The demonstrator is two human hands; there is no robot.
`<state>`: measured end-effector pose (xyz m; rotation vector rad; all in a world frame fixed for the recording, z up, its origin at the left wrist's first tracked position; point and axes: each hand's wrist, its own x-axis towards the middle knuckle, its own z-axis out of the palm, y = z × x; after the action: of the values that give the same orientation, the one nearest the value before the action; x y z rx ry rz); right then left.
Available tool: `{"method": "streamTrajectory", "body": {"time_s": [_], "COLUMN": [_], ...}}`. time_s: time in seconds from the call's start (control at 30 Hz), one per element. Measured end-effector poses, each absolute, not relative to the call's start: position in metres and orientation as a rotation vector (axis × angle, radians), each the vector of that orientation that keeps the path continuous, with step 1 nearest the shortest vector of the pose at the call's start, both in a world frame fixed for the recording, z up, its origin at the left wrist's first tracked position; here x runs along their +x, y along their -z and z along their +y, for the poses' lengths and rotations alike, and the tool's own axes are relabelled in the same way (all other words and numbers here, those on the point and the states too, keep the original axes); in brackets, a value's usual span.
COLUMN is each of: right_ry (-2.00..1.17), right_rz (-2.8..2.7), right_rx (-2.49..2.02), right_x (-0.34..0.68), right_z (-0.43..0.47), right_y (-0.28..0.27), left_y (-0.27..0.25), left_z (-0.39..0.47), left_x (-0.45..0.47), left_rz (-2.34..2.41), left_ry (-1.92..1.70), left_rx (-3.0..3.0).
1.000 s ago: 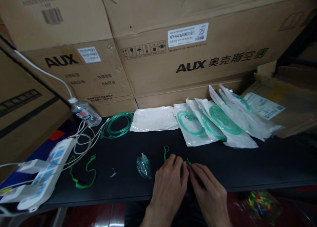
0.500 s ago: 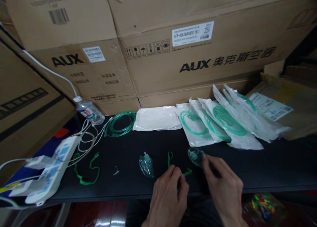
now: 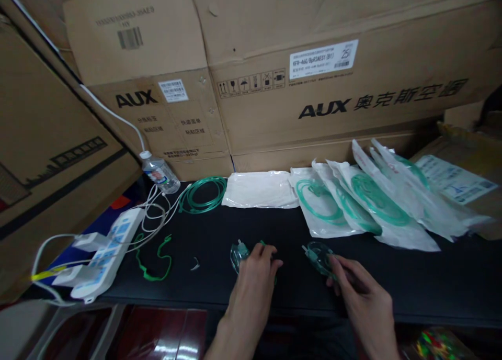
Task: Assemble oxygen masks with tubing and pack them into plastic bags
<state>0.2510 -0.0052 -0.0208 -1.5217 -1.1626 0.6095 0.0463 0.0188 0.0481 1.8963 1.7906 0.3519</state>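
My right hand (image 3: 363, 292) pinches the rim of a clear green oxygen mask (image 3: 322, 259) just above the black tabletop; the mask's connector points up and to the left. My left hand (image 3: 257, 271) is closed over a green elastic strap (image 3: 263, 243), of which small bits show past the fingers. Beside that hand, partly covered by it, lies a second oxygen mask (image 3: 237, 253) with its connector upward. Farther left on the tabletop are another green strap (image 3: 159, 277) and a small thin curved strip (image 3: 195, 264).
Along the back lie coiled green tubing (image 3: 202, 195), a flat white packet (image 3: 261, 190) and several bagged tubing sets (image 3: 319, 205). A bottle (image 3: 162, 176) and a power strip (image 3: 107, 252) with cables stand left. Large cardboard boxes (image 3: 266, 124) form the back wall.
My left hand has moved left, taking the green strap beside the second mask. In my right hand the mask has turned so its connector shows at left. The camera view has shifted a little.
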Motion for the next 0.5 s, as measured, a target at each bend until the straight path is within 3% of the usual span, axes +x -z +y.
{"method": "streamTrajectory", "body": {"time_s": [0.27,0.5], "right_ry": [-0.703,-0.787], "right_rz": [-1.18,-1.163], "right_rx": [-1.487,-1.537], "right_x": [0.255,0.272], "right_z": [-0.005,-0.004], "right_y": [0.027,0.043], "left_y": [-0.035,-0.037], "left_z": [0.0,-0.005], "left_x": [0.05,0.056], "left_rz": [1.716,1.632], "left_ry": [-0.162,-0.27], "left_rx": [1.969,1.975]}}
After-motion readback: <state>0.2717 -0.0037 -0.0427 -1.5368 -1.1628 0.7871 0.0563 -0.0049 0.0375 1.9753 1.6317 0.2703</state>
